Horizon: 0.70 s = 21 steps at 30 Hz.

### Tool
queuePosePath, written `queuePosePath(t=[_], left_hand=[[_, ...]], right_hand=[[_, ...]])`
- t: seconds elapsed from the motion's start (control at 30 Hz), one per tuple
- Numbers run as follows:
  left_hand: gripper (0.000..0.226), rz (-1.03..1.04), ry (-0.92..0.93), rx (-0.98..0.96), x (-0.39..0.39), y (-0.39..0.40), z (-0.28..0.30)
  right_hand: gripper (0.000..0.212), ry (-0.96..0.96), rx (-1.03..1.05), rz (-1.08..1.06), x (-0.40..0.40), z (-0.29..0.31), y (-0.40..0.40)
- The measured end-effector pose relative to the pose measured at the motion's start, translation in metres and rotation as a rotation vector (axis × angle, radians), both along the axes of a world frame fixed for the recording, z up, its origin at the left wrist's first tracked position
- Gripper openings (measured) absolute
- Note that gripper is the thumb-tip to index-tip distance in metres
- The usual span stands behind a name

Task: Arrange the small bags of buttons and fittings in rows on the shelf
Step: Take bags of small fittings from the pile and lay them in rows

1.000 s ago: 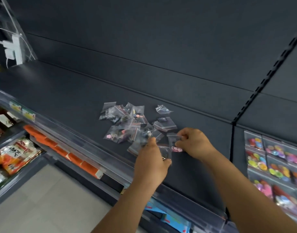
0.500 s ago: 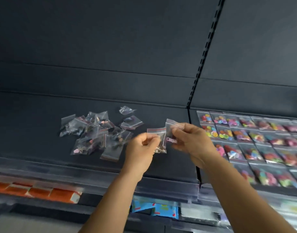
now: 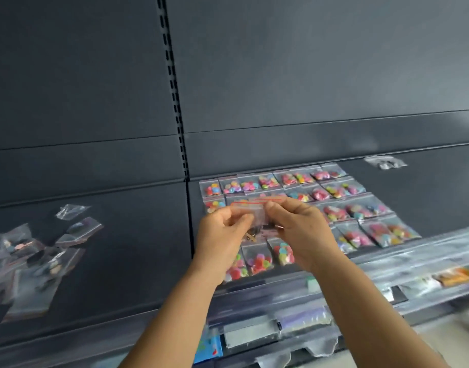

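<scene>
At the left end of the shelf (image 3: 137, 261), a messy pile of bags (image 3: 34, 256) is waiting for us to sort. In the middle, our left hand (image 3: 222, 240) and right hand (image 3: 299, 229) are each pinching a small bag (image 3: 250, 212), probably to carry them over. On the right, neat rows of button bags (image 3: 342, 200) are lying flat, so we're likely adding there.

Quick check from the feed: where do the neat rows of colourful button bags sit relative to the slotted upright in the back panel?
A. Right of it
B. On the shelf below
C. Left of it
A: the rows of colourful button bags lie right of the slotted upright, while the loose pile of bags lies left of it.
</scene>
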<state>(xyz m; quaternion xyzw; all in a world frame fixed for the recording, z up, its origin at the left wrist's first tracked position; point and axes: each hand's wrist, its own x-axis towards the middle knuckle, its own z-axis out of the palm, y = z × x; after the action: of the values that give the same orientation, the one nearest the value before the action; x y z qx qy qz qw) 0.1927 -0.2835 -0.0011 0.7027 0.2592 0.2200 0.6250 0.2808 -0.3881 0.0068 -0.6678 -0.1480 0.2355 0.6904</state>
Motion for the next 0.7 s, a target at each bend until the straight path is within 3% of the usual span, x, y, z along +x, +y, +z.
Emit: queuePosePath(t=[0.4, 0.7], left_hand=[[0.011, -0.069, 0.008, 0.019, 0.161, -0.175, 0.003], [0.014, -0.109, 0.068, 0.118, 0.266, -0.236, -0.003]], right_hand=[[0.015, -0.019, -0.008, -0.138, 0.15, 0.0, -0.184], [0.014, 0.037, -0.034, -0.27, 0.24, -0.012, -0.248]])
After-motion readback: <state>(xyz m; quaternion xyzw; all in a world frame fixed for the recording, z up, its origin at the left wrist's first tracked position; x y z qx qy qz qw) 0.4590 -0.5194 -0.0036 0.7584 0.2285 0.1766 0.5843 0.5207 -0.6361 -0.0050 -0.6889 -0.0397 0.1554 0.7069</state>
